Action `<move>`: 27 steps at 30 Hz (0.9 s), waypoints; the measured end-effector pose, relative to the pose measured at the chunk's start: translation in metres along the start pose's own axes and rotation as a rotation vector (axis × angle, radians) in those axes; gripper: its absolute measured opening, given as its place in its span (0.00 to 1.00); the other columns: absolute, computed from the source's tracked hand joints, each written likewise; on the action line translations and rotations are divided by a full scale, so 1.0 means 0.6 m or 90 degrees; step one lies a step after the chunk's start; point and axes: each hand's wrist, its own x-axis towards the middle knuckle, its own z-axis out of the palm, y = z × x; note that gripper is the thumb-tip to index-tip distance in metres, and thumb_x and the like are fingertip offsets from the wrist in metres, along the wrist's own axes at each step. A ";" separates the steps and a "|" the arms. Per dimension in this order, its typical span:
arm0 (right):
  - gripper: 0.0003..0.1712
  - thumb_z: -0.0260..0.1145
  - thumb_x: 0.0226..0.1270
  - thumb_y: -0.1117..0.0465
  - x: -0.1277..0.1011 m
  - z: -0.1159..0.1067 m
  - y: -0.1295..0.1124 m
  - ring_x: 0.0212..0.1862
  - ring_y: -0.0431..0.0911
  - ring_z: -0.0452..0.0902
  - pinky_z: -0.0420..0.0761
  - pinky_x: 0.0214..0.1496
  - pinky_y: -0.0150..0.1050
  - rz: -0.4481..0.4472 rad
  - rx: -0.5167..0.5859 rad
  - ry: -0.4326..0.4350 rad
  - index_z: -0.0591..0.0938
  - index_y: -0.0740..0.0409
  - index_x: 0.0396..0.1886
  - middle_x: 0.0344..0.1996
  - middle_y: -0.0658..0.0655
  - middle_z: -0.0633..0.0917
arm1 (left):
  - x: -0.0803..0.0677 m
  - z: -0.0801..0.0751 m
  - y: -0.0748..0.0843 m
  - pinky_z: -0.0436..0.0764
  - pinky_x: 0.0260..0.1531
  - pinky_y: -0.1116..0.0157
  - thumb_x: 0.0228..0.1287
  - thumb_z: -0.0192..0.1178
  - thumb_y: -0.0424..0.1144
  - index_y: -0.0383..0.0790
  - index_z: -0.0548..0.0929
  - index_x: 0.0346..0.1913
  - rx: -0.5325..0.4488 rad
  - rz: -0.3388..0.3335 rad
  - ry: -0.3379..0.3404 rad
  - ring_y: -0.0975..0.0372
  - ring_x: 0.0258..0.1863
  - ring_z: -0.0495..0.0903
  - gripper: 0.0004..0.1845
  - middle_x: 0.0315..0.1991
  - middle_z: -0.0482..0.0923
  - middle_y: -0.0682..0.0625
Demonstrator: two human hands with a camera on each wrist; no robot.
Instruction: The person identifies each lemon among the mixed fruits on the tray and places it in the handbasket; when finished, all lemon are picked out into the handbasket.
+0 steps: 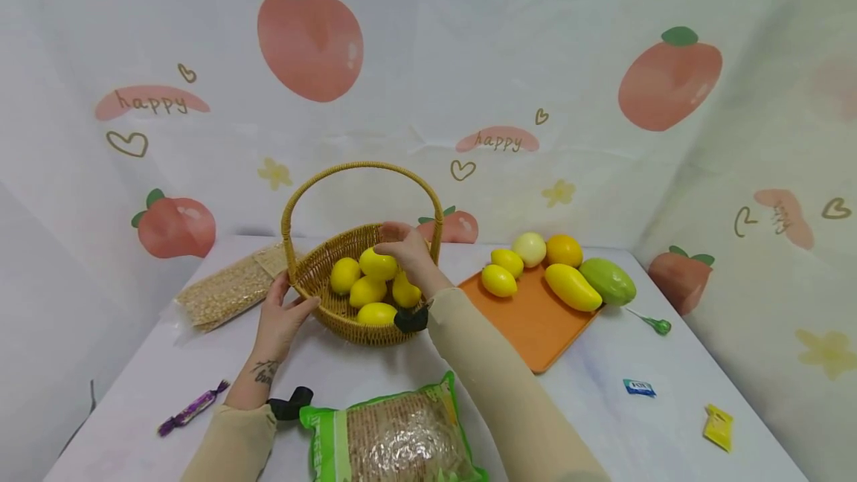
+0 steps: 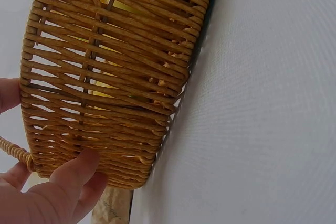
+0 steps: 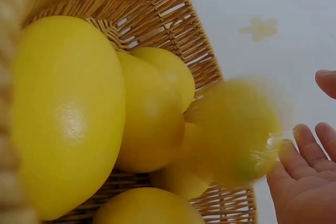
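The left hand (image 1: 281,318) presses open fingers on the basket (image 1: 321,262) to steady it; the right hand (image 1: 405,244), fingers spread, hovers just over a lemon (image 1: 378,264).

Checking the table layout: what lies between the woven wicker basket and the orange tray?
Only the right forearm's beige sleeve crosses between wicker basket and orange tray, per the head view.

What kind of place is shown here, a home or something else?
Probably a staged tabletop set, not a real kitchen: a peach-printed cloth backdrop hangs round a white table, where a wicker basket of lemons and an orange tray are laid out.
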 end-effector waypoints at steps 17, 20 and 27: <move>0.24 0.61 0.53 0.78 -0.099 -0.103 -0.015 0.53 0.48 0.75 0.76 0.54 0.33 -0.111 0.151 0.072 0.74 0.72 0.53 0.44 0.54 0.82 | 0.000 -0.002 0.007 0.73 0.36 0.85 0.61 0.58 0.31 0.46 0.45 0.74 -0.004 -0.001 -0.002 0.43 0.65 0.60 0.43 0.74 0.42 0.45; 0.25 0.60 0.54 0.79 -0.115 -0.144 -0.008 0.54 0.49 0.75 0.77 0.52 0.31 -0.128 0.160 0.100 0.72 0.73 0.55 0.41 0.51 0.83 | 0.000 -0.002 0.006 0.74 0.36 0.84 0.61 0.59 0.32 0.47 0.45 0.74 0.001 -0.007 -0.002 0.43 0.65 0.60 0.44 0.74 0.41 0.45; 0.27 0.60 0.58 0.76 -0.131 -0.244 0.030 0.48 0.38 0.76 0.77 0.50 0.26 -0.103 0.090 0.165 0.69 0.70 0.59 0.39 0.41 0.82 | -0.002 -0.001 0.001 0.74 0.38 0.83 0.61 0.59 0.34 0.49 0.44 0.74 0.010 -0.017 -0.003 0.43 0.66 0.60 0.44 0.74 0.40 0.46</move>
